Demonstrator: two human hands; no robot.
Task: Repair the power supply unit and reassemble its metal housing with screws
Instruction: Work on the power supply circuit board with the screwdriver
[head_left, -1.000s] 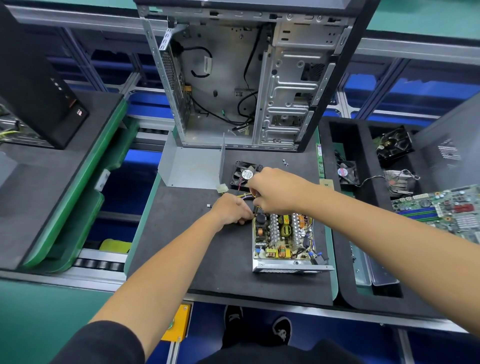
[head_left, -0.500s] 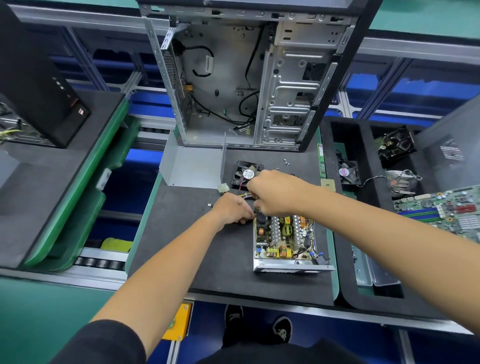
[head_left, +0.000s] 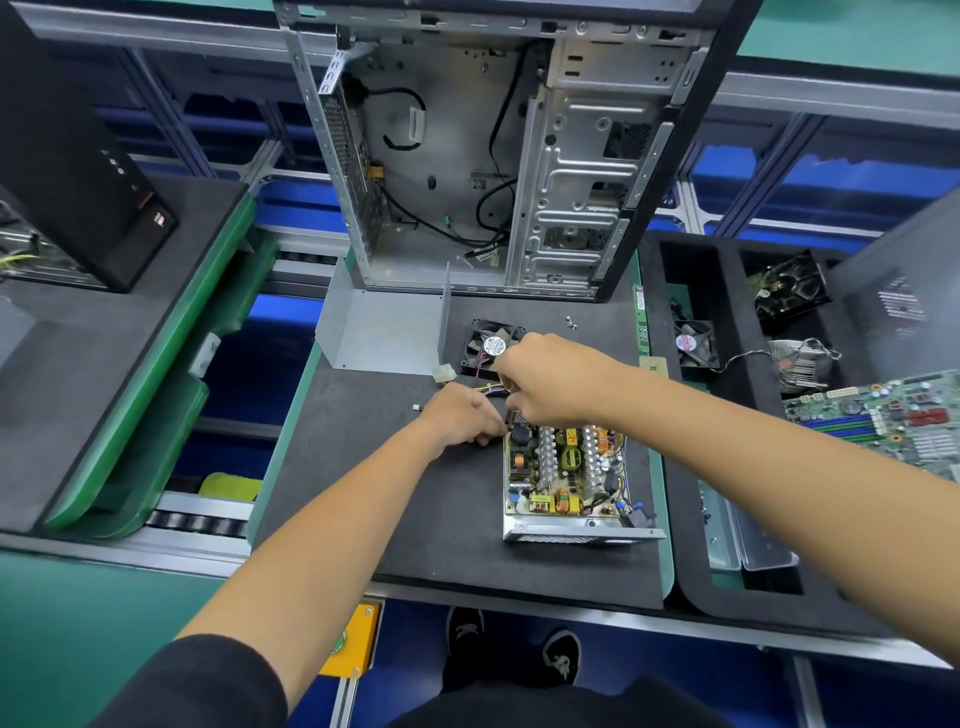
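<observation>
The open power supply unit (head_left: 566, 475) lies on the black foam mat, its circuit board, coils and heat sinks exposed. My left hand (head_left: 462, 415) is pinched shut against the unit's far left corner. My right hand (head_left: 553, 382) is curled in a fist over the unit's far end, beside the left hand; an amber bit shows under its thumb, but what it grips is hidden. Coloured wires (head_left: 488, 388) run from between the hands to a white connector (head_left: 444, 374). The bent grey metal cover (head_left: 382, 332) lies at the far left. Small screws (head_left: 571, 323) lie beyond the right hand.
A black fan (head_left: 491, 343) lies just beyond my hands. An open computer case (head_left: 493, 156) stands at the back of the mat. To the right, a black tray (head_left: 691, 571) holds another fan (head_left: 693, 344), a heat sink (head_left: 800, 364) and a motherboard (head_left: 883, 415).
My right hand has edged slightly away from me over the unit's far end. My left hand stays at the corner. The unit has not moved.
</observation>
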